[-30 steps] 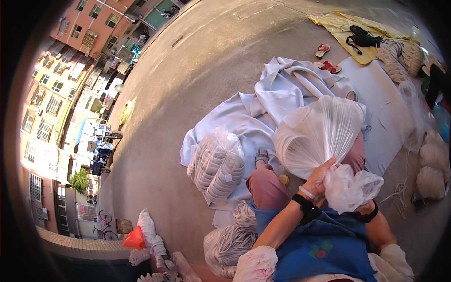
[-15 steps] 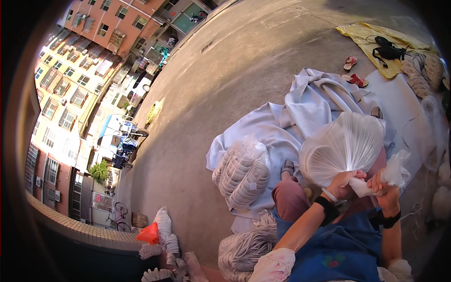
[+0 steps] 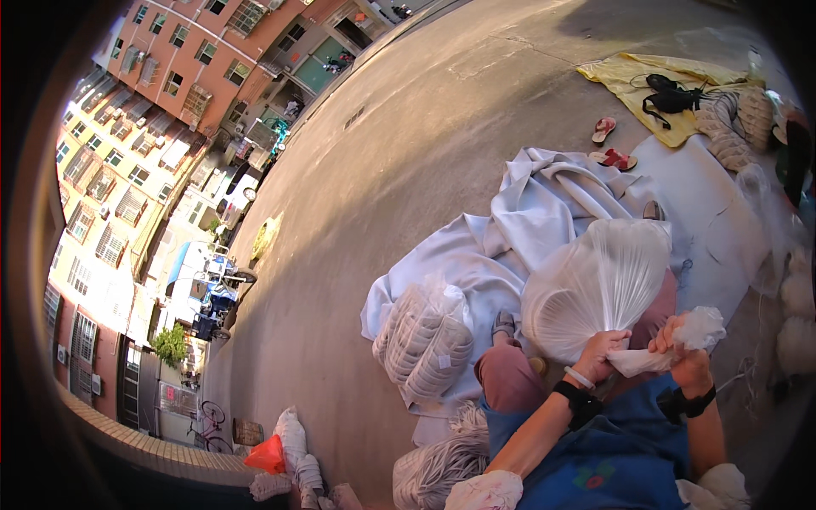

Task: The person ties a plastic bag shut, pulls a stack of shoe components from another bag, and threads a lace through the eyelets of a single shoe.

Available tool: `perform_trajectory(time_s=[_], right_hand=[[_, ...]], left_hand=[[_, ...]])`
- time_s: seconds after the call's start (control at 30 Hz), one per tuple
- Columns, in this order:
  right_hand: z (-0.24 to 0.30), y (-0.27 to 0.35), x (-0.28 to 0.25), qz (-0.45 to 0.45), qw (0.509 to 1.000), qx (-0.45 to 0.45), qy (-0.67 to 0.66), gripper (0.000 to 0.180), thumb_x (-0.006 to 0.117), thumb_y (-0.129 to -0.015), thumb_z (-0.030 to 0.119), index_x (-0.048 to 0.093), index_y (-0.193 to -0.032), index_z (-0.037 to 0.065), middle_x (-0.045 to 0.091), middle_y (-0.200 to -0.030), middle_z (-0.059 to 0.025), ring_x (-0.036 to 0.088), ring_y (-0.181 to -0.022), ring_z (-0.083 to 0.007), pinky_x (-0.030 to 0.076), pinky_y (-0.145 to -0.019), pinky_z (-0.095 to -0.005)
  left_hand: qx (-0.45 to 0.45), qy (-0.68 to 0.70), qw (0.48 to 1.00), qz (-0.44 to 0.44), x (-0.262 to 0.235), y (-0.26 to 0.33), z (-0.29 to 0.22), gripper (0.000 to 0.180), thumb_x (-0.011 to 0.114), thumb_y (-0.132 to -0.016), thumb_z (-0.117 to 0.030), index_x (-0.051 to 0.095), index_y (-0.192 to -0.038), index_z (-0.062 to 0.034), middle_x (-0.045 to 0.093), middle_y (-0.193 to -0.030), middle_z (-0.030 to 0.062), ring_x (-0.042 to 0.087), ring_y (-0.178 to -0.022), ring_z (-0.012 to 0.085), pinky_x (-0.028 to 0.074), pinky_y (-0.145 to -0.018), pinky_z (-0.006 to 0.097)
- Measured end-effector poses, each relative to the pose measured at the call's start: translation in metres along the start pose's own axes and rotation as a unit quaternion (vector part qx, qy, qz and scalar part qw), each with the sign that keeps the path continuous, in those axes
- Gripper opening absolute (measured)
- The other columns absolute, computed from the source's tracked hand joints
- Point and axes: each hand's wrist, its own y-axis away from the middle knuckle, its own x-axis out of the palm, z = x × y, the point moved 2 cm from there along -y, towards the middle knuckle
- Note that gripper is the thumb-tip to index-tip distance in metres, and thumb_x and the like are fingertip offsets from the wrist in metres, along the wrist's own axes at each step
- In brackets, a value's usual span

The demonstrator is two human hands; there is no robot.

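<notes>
A bulging translucent plastic bag with pale contents rests in front of my knees. My left hand is closed round its gathered neck, just below the full part. To the right, my right hand grips the loose top of the same bag, and a crumpled end sticks out past the fingers. Between the two hands the plastic is drawn into a band. Left of my leg sits another clear bag packed with bundled whitish gloves or similar knit pieces. Beside my left hip lies a bundle of pale cords or strips.
A silvery grey sheet spreads over the concrete under the bags. Red sandals lie beyond it, near a yellow sheet bearing a black bag. An orange-red bag is at lower left; parked vehicles stand farther off.
The view has shifted a little, so the scene sits slightly lower and further left. My hands have moved slightly apart, and more of the bag's neck shows between them.
</notes>
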Motion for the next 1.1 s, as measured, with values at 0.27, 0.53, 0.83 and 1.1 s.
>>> perform_trajectory(time_s=[0.27,0.53,0.83,1.1], right_hand=[[-0.023,0.003,-0.036,-0.045,0.988,0.146,-0.009,0.018,0.056,-0.084,0.016,0.051,-0.072,0.004,0.046,-0.061,-0.0033,0.049,-0.062,-0.0175,0.041,-0.07,-0.0322],[0.009,-0.034,-0.001,0.059,0.998,-0.001,0.004,0.021,0.057,-0.085,0.018,0.052,-0.071,0.004,0.052,-0.072,-0.005,0.05,-0.076,-0.0184,0.037,-0.089,-0.0364],[0.002,-0.039,0.01,0.047,0.965,0.029,0.256,0.014,0.064,-0.08,0.011,0.059,-0.088,0.0,0.057,-0.08,-0.0039,0.053,-0.074,-0.0118,0.042,-0.068,-0.0255],[-0.032,-0.022,0.021,0.019,0.995,0.1,0.01,0.017,0.065,-0.08,0.01,0.055,-0.089,-0.002,0.059,-0.077,-0.0102,0.059,-0.084,-0.0212,0.04,-0.093,-0.0388]], left_hand=[[-0.038,-0.302,0.949,-0.081,0.009,0.026,-0.044,0.021,0.053,-0.087,-0.011,0.059,-0.099,0.0052,0.038,-0.057,-0.0083,0.032,-0.047,0.0,0.026,-0.044,0.018],[0.012,-0.329,0.941,-0.074,0.07,0.007,-0.109,0.02,0.051,-0.086,-0.01,0.058,-0.095,0.0064,0.034,-0.057,-0.0078,0.03,-0.048,0.001,0.023,-0.045,0.018],[0.051,-0.433,0.894,-0.099,0.09,0.014,-0.15,0.018,0.051,-0.085,-0.011,0.061,-0.093,0.0017,0.032,-0.054,-0.0078,0.027,-0.045,0.0034,0.019,-0.042,0.019],[0.089,-0.532,0.835,-0.109,0.107,0.033,-0.153,0.019,0.056,-0.08,-0.014,0.064,-0.089,0.001,0.038,-0.055,-0.007,0.028,-0.048,0.0038,0.021,-0.045,0.02]])
